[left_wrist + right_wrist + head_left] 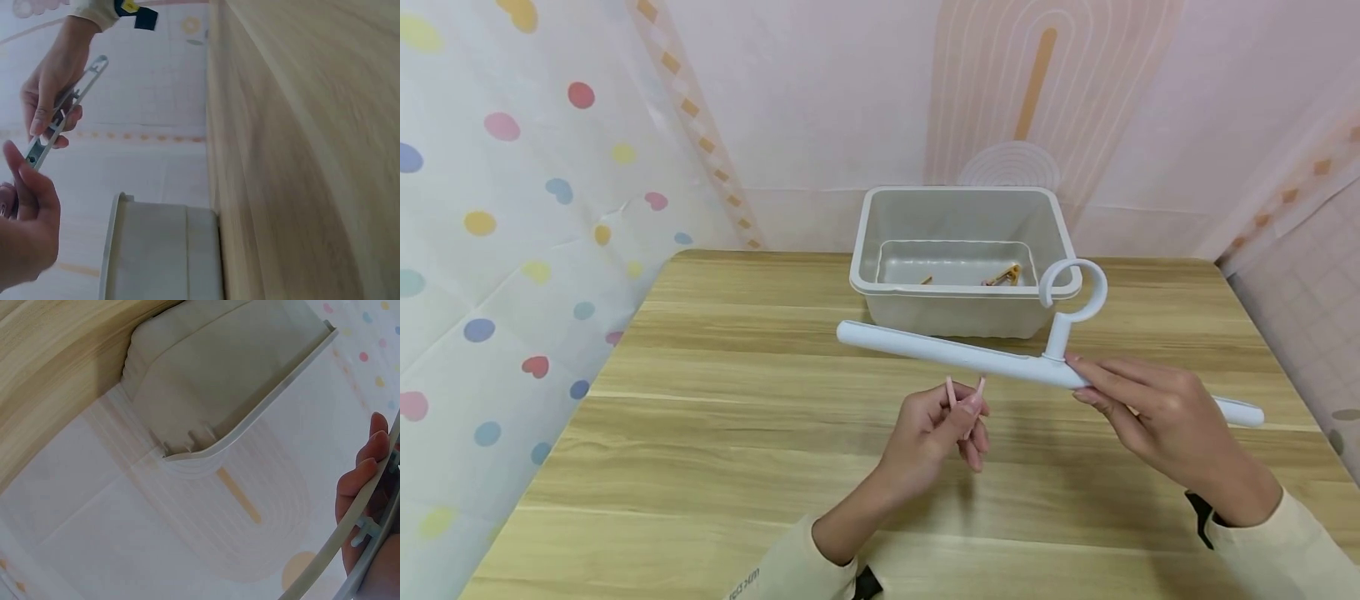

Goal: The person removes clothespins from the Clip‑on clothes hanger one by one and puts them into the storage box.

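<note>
My right hand (1165, 425) grips a white folding hanger (955, 352) near its middle, thumb below and fingers on top. The hanger's round hook (1097, 287) points up, and its bar slants down to the right above the table. Just below the bar, my left hand (925, 442) pinches a small pink clothespin (951, 390) between thumb and fingers. Its two prongs spread upward in a V towards the hanger. In the left wrist view the hanger's underside (80, 94) shows as a hollow channel, and most of the clothespin is hidden.
A pale grey plastic bin (955, 310) stands at the back of the wooden table (700, 433). In it lie an orange clothespin (1013, 273) and a smaller orange piece (927, 280). Patterned cloth (820, 108) hangs behind the table and at its sides.
</note>
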Demonstrator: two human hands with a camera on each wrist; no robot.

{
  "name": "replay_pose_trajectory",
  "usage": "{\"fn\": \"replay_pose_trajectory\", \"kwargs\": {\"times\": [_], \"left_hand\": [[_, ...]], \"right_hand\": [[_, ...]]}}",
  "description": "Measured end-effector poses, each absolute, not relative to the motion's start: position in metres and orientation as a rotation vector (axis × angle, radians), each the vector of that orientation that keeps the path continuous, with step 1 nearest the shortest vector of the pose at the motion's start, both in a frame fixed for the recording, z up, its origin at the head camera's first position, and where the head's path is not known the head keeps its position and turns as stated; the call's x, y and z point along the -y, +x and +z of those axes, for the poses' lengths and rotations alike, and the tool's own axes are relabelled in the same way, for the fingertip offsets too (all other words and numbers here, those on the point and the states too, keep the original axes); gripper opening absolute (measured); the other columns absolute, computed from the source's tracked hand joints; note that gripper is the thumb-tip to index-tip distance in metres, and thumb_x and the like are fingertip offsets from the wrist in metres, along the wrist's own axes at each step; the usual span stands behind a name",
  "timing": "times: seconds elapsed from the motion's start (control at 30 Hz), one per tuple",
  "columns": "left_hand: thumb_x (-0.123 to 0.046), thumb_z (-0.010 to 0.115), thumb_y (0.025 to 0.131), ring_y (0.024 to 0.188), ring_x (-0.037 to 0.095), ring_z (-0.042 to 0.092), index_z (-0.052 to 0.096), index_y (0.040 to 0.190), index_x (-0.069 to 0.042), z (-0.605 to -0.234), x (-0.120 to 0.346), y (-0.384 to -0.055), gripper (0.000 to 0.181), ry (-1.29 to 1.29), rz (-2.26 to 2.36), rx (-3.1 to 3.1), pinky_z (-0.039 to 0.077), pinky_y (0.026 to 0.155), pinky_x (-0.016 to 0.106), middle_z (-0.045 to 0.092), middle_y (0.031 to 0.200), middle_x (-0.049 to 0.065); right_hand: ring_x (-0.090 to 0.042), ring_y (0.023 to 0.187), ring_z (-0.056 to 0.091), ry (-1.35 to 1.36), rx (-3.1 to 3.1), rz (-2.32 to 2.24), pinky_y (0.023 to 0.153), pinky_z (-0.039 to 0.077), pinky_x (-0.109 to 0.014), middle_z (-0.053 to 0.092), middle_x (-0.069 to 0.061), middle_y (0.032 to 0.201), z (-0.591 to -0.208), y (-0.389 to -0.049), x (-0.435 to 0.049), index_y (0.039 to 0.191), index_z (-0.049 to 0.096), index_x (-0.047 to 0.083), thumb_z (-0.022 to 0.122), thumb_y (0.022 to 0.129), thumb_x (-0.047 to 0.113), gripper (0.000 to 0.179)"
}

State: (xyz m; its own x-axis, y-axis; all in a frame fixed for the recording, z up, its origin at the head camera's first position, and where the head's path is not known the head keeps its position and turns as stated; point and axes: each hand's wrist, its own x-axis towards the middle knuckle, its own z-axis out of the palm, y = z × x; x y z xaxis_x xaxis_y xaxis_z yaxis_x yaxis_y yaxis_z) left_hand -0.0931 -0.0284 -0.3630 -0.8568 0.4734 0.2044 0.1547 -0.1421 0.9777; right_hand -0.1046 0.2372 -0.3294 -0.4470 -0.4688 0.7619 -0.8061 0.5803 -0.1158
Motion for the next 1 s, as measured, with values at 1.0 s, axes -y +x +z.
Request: {"fn": "replay_pose_trajectory", "kwargs": {"times": [1.0], "left_hand": [[-0.012,0.052,0.106,0.050,-0.003,0.058,0.064,0.093,0.007,-0.368,0.026,-0.094,0.025,0.742,2.073,-2.171,0.050,0.048,0.020,0.065,0.072,0.026]], "right_hand": [[-0.019,0.064,0.070,0.992,2.090,0.539,0.053,0.044,-0.015,0.080,-0.010,0.089,-0.327,-0.106,-0.236,0.104,0.080,0.004,0.051,0.106,0.042,0.048]]}}
